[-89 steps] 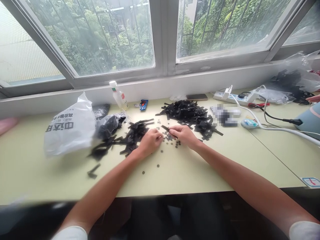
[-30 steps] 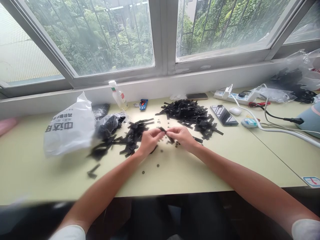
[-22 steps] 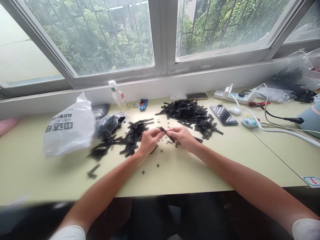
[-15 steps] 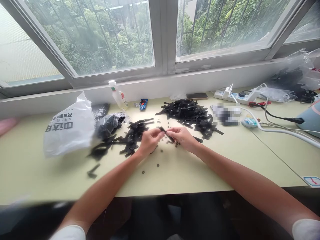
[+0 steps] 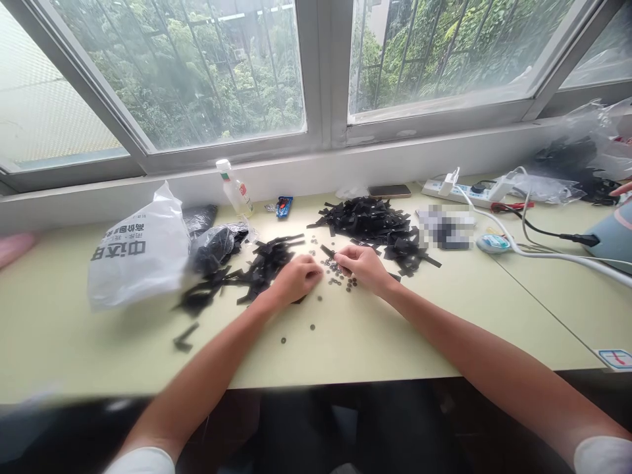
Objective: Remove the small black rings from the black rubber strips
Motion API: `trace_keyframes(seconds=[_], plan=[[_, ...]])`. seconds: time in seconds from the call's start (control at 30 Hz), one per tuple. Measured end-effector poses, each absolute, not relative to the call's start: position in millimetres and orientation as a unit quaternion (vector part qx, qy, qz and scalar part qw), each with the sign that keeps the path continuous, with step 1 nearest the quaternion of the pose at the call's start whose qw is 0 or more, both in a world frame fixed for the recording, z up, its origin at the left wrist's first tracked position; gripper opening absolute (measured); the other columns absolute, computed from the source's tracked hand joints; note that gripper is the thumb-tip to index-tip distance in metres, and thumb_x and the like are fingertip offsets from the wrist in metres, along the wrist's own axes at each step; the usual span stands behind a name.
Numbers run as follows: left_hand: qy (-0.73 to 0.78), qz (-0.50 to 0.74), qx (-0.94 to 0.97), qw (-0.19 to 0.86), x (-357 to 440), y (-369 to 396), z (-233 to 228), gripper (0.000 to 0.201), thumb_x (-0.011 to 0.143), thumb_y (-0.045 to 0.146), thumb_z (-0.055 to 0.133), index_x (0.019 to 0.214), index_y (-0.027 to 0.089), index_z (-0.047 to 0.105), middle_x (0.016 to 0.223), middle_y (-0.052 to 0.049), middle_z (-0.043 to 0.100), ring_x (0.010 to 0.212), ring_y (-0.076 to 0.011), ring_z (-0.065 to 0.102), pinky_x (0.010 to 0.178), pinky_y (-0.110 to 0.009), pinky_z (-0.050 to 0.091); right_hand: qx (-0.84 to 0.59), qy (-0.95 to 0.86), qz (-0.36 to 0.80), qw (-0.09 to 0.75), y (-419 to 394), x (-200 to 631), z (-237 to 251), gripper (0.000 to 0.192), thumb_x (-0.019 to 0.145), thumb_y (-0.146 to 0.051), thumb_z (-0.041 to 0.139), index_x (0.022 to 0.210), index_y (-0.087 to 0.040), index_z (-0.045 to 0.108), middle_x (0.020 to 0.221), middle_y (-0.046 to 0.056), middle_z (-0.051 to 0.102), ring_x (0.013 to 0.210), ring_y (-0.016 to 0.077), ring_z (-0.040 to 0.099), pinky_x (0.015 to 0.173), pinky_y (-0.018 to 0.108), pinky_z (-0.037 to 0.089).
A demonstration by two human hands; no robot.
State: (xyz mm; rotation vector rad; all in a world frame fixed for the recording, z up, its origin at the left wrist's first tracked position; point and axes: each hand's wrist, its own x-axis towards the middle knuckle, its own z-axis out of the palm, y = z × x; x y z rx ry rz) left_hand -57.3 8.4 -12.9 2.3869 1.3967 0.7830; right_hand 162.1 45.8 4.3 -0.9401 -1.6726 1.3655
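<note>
My right hand (image 5: 363, 265) pinches a short black strip (image 5: 327, 251) that points up to the left from its fingertips. Just left of it, my left hand (image 5: 297, 279) is closed with its fingers curled near the tabletop; whatever they hold, if anything, is hidden. Small dark round discs (image 5: 340, 270) lie scattered between and below the hands, a few of them nearer the table's front edge. A pile of black strips (image 5: 269, 266) lies beside my left hand. Behind my right hand spreads a larger heap of black strips (image 5: 368, 220).
On the left stands a white plastic bag (image 5: 141, 250), with a clear bottle (image 5: 237, 194) behind it. A blue wrapper (image 5: 283, 207) and a phone (image 5: 389, 191) lie near the sill. At right are a power strip (image 5: 467, 191), cables and part of another person's hand (image 5: 622, 189).
My hands have moved apart. The left one has let go of the black strip and drawn back slightly down and left; the right keeps it. Another person's hand has appeared at the right edge.
</note>
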Motion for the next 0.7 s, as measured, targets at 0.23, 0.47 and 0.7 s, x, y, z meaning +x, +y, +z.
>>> trace_keyframes(seconds=[0.23, 0.47, 0.7], plan=[[0.463, 0.311, 0.820, 0.130, -52.7, 7.2, -12.3, 0.012, 0.093, 0.023, 0.061, 0.087, 0.018, 0.070, 0.090, -0.006, 0.066, 0.084, -0.0194, 0.060, 0.077, -0.034, 0.051, -0.382, -0.674, 0.506, 0.379, 43.1, 160.3, 2.6, 0.027, 0.084, -0.040, 0.066, 0.068, -0.018, 0.062, 0.059, -0.001, 0.058, 0.052, 0.0108, 0.048, 0.053, 0.025, 0.040], [0.438, 0.442, 0.770, 0.142, -37.9, -2.1, -3.9, 0.011, 0.094, 0.027, 0.062, 0.092, 0.019, 0.070, 0.087, -0.005, 0.069, 0.077, -0.0159, 0.062, 0.071, -0.030, 0.051, -0.351, -0.733, 0.457, 0.362, 39.7, 155.8, -6.7, 0.027, 0.086, -0.044, 0.065, 0.081, -0.019, 0.073, 0.074, 0.003, 0.069, 0.061, 0.0140, 0.055, 0.054, 0.026, 0.042], [0.464, 0.458, 0.738, 0.174, -40.4, -0.4, -4.6, 0.012, 0.094, 0.026, 0.061, 0.089, 0.019, 0.068, 0.084, -0.003, 0.068, 0.077, -0.0149, 0.061, 0.073, -0.030, 0.053, -0.319, -0.760, 0.438, 0.358, 38.6, 157.4, -5.9, 0.033, 0.090, -0.048, 0.060, 0.086, -0.019, 0.075, 0.074, 0.003, 0.068, 0.061, 0.0144, 0.054, 0.054, 0.027, 0.040]])
